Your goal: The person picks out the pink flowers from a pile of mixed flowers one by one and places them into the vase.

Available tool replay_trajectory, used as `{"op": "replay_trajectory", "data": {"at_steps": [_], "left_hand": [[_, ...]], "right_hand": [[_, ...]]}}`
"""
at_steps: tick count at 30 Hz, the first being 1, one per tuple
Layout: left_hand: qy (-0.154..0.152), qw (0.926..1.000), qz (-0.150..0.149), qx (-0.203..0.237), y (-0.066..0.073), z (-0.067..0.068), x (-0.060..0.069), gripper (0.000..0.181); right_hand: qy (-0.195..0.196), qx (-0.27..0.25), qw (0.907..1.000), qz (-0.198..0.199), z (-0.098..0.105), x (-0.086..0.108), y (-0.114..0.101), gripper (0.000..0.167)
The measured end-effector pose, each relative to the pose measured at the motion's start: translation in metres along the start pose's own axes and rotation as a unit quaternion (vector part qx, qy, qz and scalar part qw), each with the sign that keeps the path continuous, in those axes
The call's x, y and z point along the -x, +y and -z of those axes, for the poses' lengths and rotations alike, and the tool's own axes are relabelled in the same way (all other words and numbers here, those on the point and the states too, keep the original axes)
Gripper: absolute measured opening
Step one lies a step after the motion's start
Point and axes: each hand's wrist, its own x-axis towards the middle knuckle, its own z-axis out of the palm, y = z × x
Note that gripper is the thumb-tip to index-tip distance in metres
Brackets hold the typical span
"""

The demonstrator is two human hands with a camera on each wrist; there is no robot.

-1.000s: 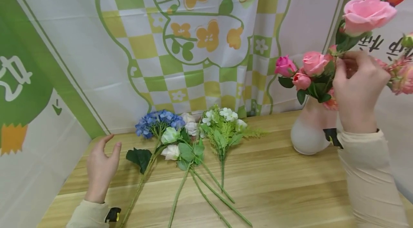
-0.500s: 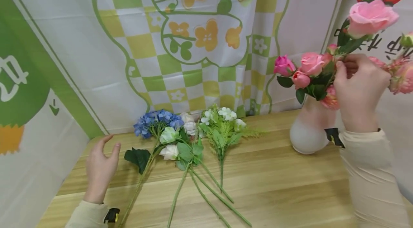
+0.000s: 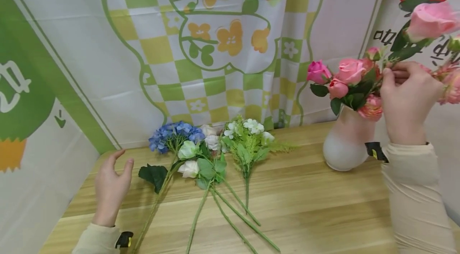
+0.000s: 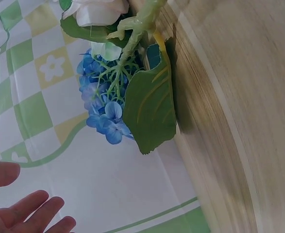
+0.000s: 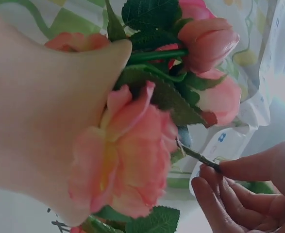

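My right hand (image 3: 409, 100) is raised over the vase at the right. In the right wrist view its thumb and fingers pinch a thin green stem (image 5: 200, 158). A large pink rose (image 3: 433, 22) stands above that hand. The vase (image 3: 346, 142), white below and pinkish above, holds several pink roses (image 3: 350, 71) and a coral-pink flower (image 5: 125, 160) at its rim. My left hand (image 3: 113, 186) is at the left side of the table, thumb and fingers apart, holding nothing. Nearest to it is a blue hydrangea (image 3: 176, 136) with a dark green leaf (image 4: 152, 109).
White roses (image 3: 188, 169) and a sprig of small white flowers with ferny greenery (image 3: 248, 150) lie mid-table beside the hydrangea. Their long stems (image 3: 233, 210) stretch towards the front of the wooden table (image 3: 312, 214). A checkered curtain (image 3: 230, 98) hangs behind.
My right hand has shifted slightly to the right, and the large pink rose has leaned right and a little lower. My left hand has stayed almost where it was.
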Motion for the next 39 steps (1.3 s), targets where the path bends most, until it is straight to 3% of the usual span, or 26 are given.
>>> {"op": "replay_trajectory", "data": {"at_steps": [5,8,14,21,24,27,30,35,39], "left_hand": [[-0.005,1.0000,0.001,0.000,0.000,0.001,0.001,0.045],[-0.004,1.0000,-0.003,0.000,-0.001,0.001,0.000,0.045],[-0.001,1.0000,-0.003,-0.002,-0.001,0.000,-0.001,0.045],[-0.010,0.9999,0.006,0.002,-0.001,0.001,-0.002,0.046],[-0.010,0.9999,0.010,0.004,-0.002,0.001,-0.002,0.046],[-0.003,0.9999,0.010,0.003,-0.004,0.001,-0.001,0.045],[0.002,1.0000,0.007,0.001,-0.004,0.000,-0.001,0.045],[0.003,1.0000,0.006,0.001,-0.004,0.000,-0.002,0.045],[0.005,1.0000,0.004,-0.001,-0.005,0.000,-0.003,0.045]], "right_hand": [[-0.003,-0.021,0.9996,0.017,-0.006,-0.002,-0.002,0.038],[-0.015,-0.004,0.9999,-0.008,-0.008,-0.007,-0.002,0.038],[-0.082,0.028,0.9939,-0.068,-0.009,-0.021,0.002,0.040],[-0.121,0.047,0.9883,-0.080,-0.005,-0.027,0.006,0.041],[-0.104,0.033,0.9928,-0.050,-0.004,-0.023,0.003,0.041],[-0.062,0.006,0.9980,0.007,-0.005,-0.016,-0.003,0.037],[-0.038,-0.007,0.9969,0.068,-0.003,-0.010,-0.011,0.032],[-0.066,-0.020,0.9904,0.120,-0.002,-0.003,-0.016,0.028],[-0.068,-0.024,0.9905,0.117,0.000,0.005,-0.013,0.030]]}}
